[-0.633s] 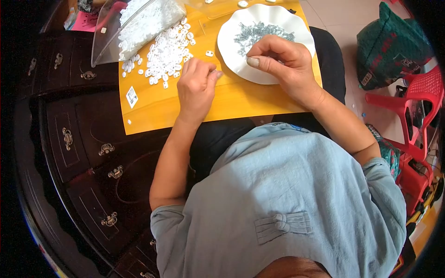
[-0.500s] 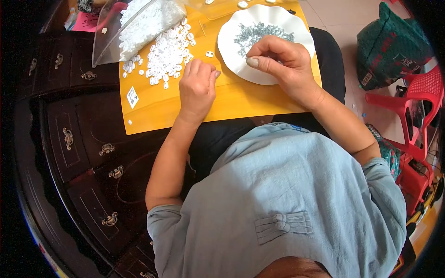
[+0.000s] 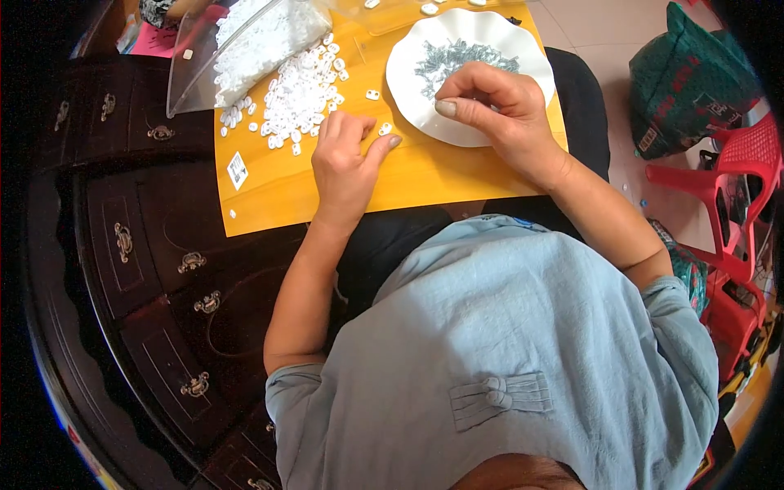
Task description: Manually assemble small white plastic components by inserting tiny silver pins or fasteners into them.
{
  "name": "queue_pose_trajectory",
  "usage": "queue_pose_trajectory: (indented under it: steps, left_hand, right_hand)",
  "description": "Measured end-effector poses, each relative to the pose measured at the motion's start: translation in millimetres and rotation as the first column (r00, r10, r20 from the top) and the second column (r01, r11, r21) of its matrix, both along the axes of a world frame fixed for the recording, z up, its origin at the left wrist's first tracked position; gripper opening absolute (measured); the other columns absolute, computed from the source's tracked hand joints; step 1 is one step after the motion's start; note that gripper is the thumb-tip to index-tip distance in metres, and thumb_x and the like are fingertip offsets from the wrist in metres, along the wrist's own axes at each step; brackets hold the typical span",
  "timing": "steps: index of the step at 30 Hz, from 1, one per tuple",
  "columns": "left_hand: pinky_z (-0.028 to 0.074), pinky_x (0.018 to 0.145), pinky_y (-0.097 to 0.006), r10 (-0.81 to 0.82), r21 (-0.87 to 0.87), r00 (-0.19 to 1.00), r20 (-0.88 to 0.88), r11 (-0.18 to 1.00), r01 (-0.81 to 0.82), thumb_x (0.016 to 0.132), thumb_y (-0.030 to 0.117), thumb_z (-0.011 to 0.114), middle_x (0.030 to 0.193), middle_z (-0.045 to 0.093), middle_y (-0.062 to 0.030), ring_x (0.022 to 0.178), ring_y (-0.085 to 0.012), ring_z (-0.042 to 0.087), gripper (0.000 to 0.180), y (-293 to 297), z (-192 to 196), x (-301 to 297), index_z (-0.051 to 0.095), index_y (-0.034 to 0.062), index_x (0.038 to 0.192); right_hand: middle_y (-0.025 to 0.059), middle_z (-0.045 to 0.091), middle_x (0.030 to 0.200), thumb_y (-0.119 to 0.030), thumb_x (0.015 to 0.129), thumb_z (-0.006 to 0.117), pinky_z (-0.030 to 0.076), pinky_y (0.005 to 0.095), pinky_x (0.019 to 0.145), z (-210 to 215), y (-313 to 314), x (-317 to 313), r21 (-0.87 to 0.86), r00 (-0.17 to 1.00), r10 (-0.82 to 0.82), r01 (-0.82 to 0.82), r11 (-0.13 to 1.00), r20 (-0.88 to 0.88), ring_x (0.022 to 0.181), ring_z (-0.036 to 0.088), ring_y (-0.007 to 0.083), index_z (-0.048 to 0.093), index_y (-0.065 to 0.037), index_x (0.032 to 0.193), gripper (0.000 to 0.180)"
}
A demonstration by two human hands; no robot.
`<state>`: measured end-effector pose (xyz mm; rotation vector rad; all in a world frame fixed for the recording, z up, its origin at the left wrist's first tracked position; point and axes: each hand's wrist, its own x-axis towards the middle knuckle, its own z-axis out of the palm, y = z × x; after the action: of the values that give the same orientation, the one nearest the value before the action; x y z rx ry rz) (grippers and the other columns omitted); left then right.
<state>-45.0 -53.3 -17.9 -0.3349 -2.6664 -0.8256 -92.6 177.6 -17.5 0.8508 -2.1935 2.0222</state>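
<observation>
My left hand (image 3: pixel 343 167) rests over the yellow board, thumb spread away from curled fingers, holding nothing that shows. Just beyond the gap between its thumb and fingers lies a small white oval piece (image 3: pixel 385 129) with dark holes. Beside the hand spreads a pile of similar white pieces (image 3: pixel 298 96). Over the near right rim of a white wavy-edged plate (image 3: pixel 408 91), my right hand (image 3: pixel 510 110) is closed, thumb against forefinger. Whatever is in that pinch is too small to make out. Small grey slender pieces (image 3: pixel 461 55) are heaped in the plate.
A clear plastic bag (image 3: pixel 273 41) of white pieces lies at the far left of the yellow board (image 3: pixel 408 181). Dark drawers (image 3: pixel 139 253) stand on the left. To the right are a green bag (image 3: pixel 686 82) and a red plastic chair (image 3: pixel 747 180).
My left thumb has opened away from the fingers, and a white oval piece now shows beside it on the board. My right hand holds its pinch over the plate.
</observation>
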Motion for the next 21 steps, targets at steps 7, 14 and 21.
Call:
queue_pose_trajectory:
  steps: [7,14,21]
  left_hand:
    - [0.046,0.067,-0.043,-0.072,-0.223,0.997,0.0,0.972,0.07,0.075,0.005,0.074,0.081,0.055,-0.013,0.079,-0.0319,0.056,0.019,4,-3,-9,0.056,0.0008,0.08]
    - [0.047,0.062,-0.042,-0.178,-0.52,0.978,-0.108,0.849,0.097,0.079,0.001,0.062,0.079,0.053,-0.0148,0.078,-0.0333,0.057,0.008,5,-1,-7,0.054,0.0022,0.079]
    - [0.043,0.049,-0.028,0.037,0.503,0.927,0.372,0.832,-0.235,0.09,0.005,0.061,0.076,0.059,-0.0076,0.059,-0.0141,0.054,0.008,-1,-2,5,0.059,-0.0009,0.085]
  right_hand:
    - [0.0012,0.065,0.083,-0.008,0.089,0.068,0.046,0.0213,0.069,-1,0,-1,-0.024,1.0,0.018,-0.018,1.0,0.002,0.074,0.057,0.0085,0.067,-0.002,0.091,0.007]
    - [0.0017,0.065,0.083,-0.009,0.089,0.067,0.047,0.0211,0.069,2,2,-1,-0.033,1.0,0.01,-0.011,0.999,-0.006,0.075,0.057,0.0086,0.067,-0.002,0.091,0.007]
    - [0.0012,0.065,0.082,-0.009,0.089,0.067,0.046,0.0206,0.067,-2,1,-3,-0.037,1.0,0.001,-0.002,0.999,-0.003,0.074,0.057,0.0079,0.067,-0.002,0.092,0.007]
